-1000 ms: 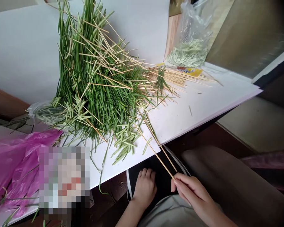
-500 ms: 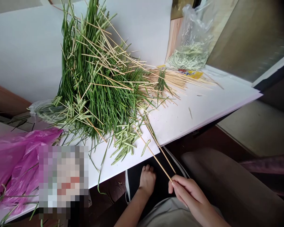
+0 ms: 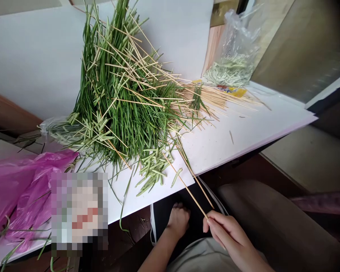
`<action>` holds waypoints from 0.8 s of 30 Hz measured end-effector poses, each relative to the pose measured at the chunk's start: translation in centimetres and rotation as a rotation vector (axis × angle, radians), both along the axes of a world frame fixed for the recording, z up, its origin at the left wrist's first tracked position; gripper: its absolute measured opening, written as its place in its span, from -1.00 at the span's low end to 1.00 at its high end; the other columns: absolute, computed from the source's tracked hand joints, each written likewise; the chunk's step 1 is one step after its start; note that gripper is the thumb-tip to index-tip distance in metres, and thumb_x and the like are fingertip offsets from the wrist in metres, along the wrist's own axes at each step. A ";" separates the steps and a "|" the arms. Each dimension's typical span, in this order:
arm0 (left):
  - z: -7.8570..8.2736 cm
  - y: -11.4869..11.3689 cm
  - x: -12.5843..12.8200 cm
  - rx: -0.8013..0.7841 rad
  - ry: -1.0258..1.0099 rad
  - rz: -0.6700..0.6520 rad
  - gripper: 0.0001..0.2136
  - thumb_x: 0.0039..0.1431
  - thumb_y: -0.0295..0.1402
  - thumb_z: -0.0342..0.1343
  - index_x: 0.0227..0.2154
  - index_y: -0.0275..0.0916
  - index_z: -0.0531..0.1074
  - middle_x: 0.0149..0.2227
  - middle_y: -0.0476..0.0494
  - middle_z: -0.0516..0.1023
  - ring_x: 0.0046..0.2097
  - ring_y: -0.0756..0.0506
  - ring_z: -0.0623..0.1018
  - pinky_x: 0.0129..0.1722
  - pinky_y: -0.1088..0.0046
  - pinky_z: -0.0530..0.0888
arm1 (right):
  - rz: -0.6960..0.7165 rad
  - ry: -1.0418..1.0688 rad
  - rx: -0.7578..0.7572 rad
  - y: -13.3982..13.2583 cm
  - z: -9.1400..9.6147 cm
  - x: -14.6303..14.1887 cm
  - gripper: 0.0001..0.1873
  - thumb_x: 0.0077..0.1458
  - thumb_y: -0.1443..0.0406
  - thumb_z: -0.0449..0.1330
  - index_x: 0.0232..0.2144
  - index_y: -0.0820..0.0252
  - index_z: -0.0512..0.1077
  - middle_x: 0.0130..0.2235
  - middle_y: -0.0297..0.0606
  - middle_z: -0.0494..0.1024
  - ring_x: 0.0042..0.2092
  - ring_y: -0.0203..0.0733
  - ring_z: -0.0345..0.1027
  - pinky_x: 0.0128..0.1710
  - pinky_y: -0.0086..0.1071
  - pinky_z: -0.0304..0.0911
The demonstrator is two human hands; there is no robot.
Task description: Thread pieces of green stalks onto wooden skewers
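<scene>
Right hand: fingertips clamped on the near end of a thin stick, its far tip over the tabletop beside cut green pieces.
Left hand: curled on a dark trouser leg; I cannot tell whether it holds anything.
Second stick: overhangs the edge near the right hand (touching or not, I cannot tell); a nudge could tip it off.
Cut green pieces: a sideways sweep of the thin stick could scatter them.
Leaf pile: long, narrow, grassy blades under straight, wooden-looking sticks.
Clear bag: crinkled film around pale shreds.
</scene>
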State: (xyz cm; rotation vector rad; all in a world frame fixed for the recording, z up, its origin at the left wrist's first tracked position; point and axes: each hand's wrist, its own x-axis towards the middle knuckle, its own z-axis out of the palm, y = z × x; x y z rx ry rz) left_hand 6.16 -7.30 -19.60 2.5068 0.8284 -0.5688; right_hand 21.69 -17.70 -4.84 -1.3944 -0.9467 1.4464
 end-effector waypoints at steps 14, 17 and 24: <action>0.7 -0.3 1.1 -0.004 0.109 0.143 -0.65 0.38 -0.23 0.21 0.13 -0.27 0.46 0.13 -0.27 0.53 0.04 -0.22 0.60 0.01 0.08 0.60 | 0.005 -0.031 -0.029 -0.2 0.0 0.1 -0.38 0.37 -0.23 0.01 -0.38 0.13 0.42 -0.59 -0.55 0.01 -0.53 -0.32 -0.15 -0.52 -0.39 -0.18; 2.1 0.2 1.1 -0.044 0.090 0.149 -0.65 0.38 -0.22 0.21 0.12 -0.27 0.46 0.12 -0.26 0.54 0.04 -0.21 0.60 0.01 0.07 0.60 | -0.002 -0.035 -0.038 -0.3 0.0 0.1 -0.38 0.35 -0.24 0.02 -0.38 0.13 0.41 -0.58 -0.54 0.00 -0.53 -0.31 -0.16 -0.52 -0.39 -0.19; 12.3 2.4 -0.1 -0.208 -0.099 0.060 -0.80 0.30 -0.50 0.12 -0.21 -0.20 0.65 -0.17 -0.19 0.68 -0.07 -0.22 0.65 -0.06 0.30 0.50 | 0.008 -0.034 -0.004 -0.1 -0.1 0.5 -0.40 0.38 -0.22 0.01 -0.38 0.13 0.41 -0.58 -0.55 -0.01 -0.54 -0.32 -0.17 -0.53 -0.38 -0.22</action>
